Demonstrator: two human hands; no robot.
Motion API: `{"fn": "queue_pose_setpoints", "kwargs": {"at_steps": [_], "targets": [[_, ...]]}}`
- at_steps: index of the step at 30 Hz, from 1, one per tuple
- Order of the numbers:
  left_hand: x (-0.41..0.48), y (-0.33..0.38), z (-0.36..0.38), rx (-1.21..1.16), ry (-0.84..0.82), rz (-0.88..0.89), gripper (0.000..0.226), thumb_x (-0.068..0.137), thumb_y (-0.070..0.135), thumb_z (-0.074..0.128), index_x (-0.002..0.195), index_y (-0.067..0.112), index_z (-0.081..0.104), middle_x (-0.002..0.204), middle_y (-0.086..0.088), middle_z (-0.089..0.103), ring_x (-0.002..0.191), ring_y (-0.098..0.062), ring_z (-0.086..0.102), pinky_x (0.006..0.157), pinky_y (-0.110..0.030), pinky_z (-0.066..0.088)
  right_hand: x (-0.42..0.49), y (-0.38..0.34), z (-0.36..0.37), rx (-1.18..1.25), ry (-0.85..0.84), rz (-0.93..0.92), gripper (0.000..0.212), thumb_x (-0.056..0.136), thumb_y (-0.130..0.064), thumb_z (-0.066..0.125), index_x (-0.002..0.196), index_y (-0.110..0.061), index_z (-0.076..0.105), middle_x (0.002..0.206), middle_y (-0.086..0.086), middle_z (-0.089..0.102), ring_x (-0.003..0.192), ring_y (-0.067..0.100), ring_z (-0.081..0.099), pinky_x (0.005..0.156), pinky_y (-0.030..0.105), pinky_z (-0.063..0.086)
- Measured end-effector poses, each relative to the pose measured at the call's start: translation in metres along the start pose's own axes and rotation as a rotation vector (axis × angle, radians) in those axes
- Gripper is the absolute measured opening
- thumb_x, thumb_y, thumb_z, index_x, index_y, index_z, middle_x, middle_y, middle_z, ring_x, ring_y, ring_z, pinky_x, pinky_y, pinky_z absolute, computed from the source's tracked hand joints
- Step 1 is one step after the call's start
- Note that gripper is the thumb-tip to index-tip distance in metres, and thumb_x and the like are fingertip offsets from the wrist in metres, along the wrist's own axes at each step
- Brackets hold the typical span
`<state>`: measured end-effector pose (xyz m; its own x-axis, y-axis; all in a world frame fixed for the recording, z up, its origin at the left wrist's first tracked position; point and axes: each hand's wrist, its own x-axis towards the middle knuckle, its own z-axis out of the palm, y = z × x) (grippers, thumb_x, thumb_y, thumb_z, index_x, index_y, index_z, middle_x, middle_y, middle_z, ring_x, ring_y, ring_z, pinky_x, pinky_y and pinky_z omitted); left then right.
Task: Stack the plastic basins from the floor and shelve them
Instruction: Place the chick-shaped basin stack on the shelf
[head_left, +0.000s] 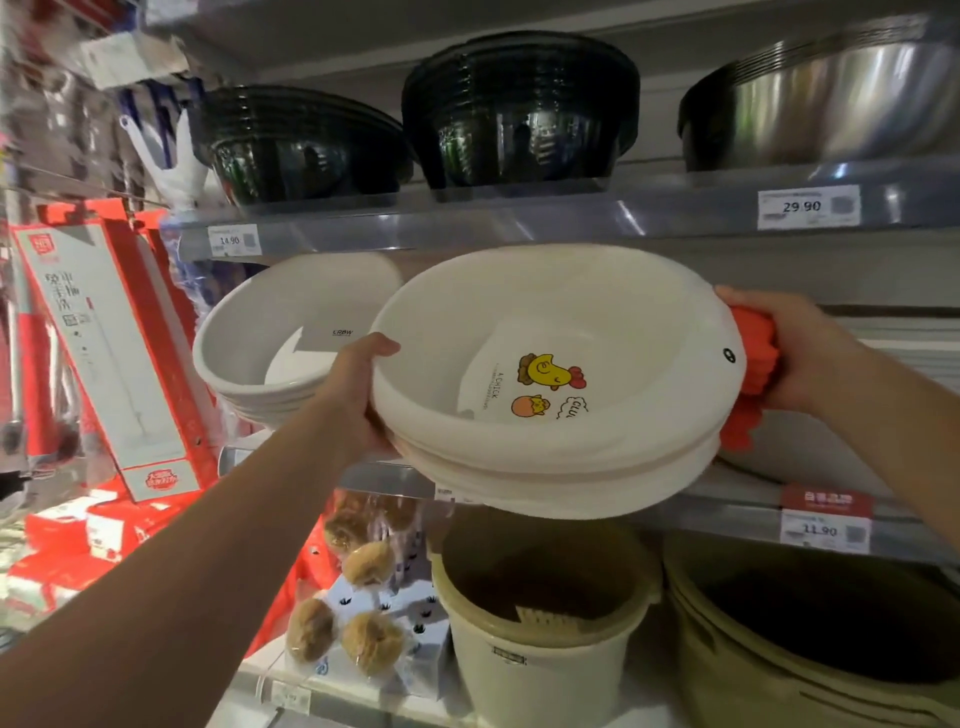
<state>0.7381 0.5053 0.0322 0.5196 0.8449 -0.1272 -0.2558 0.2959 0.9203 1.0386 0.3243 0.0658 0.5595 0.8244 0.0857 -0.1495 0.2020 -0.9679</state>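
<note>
Basins: a nested stack of white round plastic basins (519, 332), the top one printed inside with a yellow chick, an orange egg and the words "A CHICK".
Where they are: held up at the front lip of the grey middle shelf (727, 501), tilted towards me, mouth facing me; I cannot tell whether the bottom rests on the shelf.
My left hand (358, 379): it grips the stack's left rim, thumb hooked over the top edge, fingers underneath.
My right hand (800, 348): it is curled round the red scalloped comb-shaped handles (753, 364) on the stack's right side.
Left neighbour: another stack of plain white plastic basins (270, 338) sits on the same shelf, just beside mine, marked "LRBW" inside.
Above: glossy black stacked bowls (519, 114) and shiny steel bowls (841, 98) on the upper shelf, with white price tags reading 14.90 and 29.90.
Below: a beige plastic bucket (540, 654) and bagged brown scrub balls (363, 566).
</note>
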Motion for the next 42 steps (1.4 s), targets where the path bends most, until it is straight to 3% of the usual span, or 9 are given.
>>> {"fn": "queue_pose_setpoints", "kwargs": {"at_steps": [3, 7, 14, 20, 23, 26, 36, 39, 42], "targets": [[0.018, 0.005, 0.001, -0.012, -0.002, 0.076, 0.051, 0.069, 0.031, 0.055, 0.117, 0.018, 0.059, 0.11, -0.011, 0.066, 0.1, -0.035, 0.061, 0.09, -0.05, 0.046, 0.021, 0.003, 0.002, 0.053, -0.043, -0.044, 0.036, 0.085, -0.033, 0.061, 0.053, -0.019, 0.072, 0.059, -0.002, 0.068, 0.048, 0.014, 0.064, 0.056, 0.022, 0.052], [0.046, 0.007, 0.003, -0.03, -0.018, 0.179, 0.024, 0.076, 0.027, 0.049, 0.094, 0.018, 0.062, 0.082, -0.007, 0.069, 0.073, -0.028, 0.063, 0.067, -0.034, 0.05, 0.044, 0.006, 0.005, 0.079, -0.053, -0.097, 0.036, 0.085, -0.033, 0.061, 0.054, -0.02, 0.075, 0.063, -0.002, 0.07, 0.053, 0.014, 0.067, 0.07, 0.033, 0.05], [0.095, -0.007, 0.0, -0.163, -0.267, 0.164, 0.042, 0.08, 0.03, 0.041, 0.063, 0.016, 0.077, 0.07, -0.005, 0.074, 0.057, -0.024, 0.07, 0.052, -0.035, 0.056, 0.077, 0.015, 0.001, 0.081, 0.009, -0.141, 0.015, 0.083, -0.032, 0.063, 0.081, -0.02, 0.07, 0.069, -0.002, 0.072, 0.058, 0.016, 0.069, 0.067, 0.034, 0.049], [0.128, -0.021, -0.002, -0.254, -0.243, 0.115, 0.031, 0.058, 0.031, 0.059, 0.075, 0.015, 0.078, 0.08, -0.01, 0.074, 0.065, -0.03, 0.07, 0.061, -0.043, 0.056, 0.102, 0.027, 0.005, 0.029, 0.028, -0.156, 0.036, 0.086, -0.031, 0.059, 0.056, -0.022, 0.076, 0.064, -0.004, 0.072, 0.055, 0.014, 0.069, 0.055, 0.025, 0.051], [0.142, -0.026, -0.001, -0.296, -0.162, 0.059, 0.057, 0.06, 0.033, 0.062, 0.114, 0.015, 0.066, 0.111, -0.013, 0.068, 0.096, -0.037, 0.064, 0.086, -0.051, 0.047, 0.113, 0.032, 0.013, 0.05, 0.056, -0.193, 0.04, 0.088, -0.027, 0.056, 0.054, -0.02, 0.076, 0.062, -0.004, 0.072, 0.053, 0.013, 0.068, 0.044, 0.019, 0.051], [0.156, -0.031, 0.001, -0.286, -0.077, 0.097, 0.067, 0.063, 0.033, 0.062, 0.127, 0.015, 0.055, 0.127, -0.018, 0.059, 0.116, -0.043, 0.054, 0.095, -0.062, 0.037, 0.128, 0.038, 0.015, 0.047, 0.121, -0.236, 0.041, 0.089, -0.027, 0.055, 0.052, -0.02, 0.073, 0.056, -0.005, 0.069, 0.047, 0.011, 0.065, 0.04, 0.016, 0.047], [0.198, -0.049, -0.003, -0.322, 0.02, 0.097, 0.054, 0.074, 0.031, 0.059, 0.125, 0.011, 0.057, 0.123, -0.02, 0.061, 0.115, -0.043, 0.055, 0.099, -0.062, 0.036, 0.175, 0.063, 0.015, -0.019, 0.245, -0.31, 0.012, 0.082, -0.029, 0.063, 0.086, -0.018, 0.068, 0.085, 0.004, 0.07, 0.072, 0.021, 0.065, 0.067, 0.032, 0.048], [0.206, -0.051, -0.003, -0.312, 0.017, 0.115, 0.055, 0.075, 0.032, 0.058, 0.125, 0.01, 0.057, 0.123, -0.02, 0.061, 0.114, -0.043, 0.055, 0.099, -0.061, 0.037, 0.18, 0.074, 0.016, -0.023, 0.331, -0.38, 0.018, 0.083, -0.029, 0.062, 0.093, -0.015, 0.066, 0.087, 0.005, 0.066, 0.073, 0.019, 0.062, 0.067, 0.032, 0.045], [0.21, -0.054, -0.003, -0.279, 0.068, 0.152, 0.051, 0.075, 0.032, 0.059, 0.121, 0.01, 0.059, 0.115, -0.021, 0.065, 0.107, -0.043, 0.06, 0.094, -0.063, 0.041, 0.168, 0.096, 0.025, 0.028, 0.404, -0.323, 0.051, 0.076, -0.044, 0.066, 0.117, -0.016, 0.059, 0.105, 0.002, 0.068, 0.089, 0.018, 0.066, 0.074, 0.033, 0.05]]}}
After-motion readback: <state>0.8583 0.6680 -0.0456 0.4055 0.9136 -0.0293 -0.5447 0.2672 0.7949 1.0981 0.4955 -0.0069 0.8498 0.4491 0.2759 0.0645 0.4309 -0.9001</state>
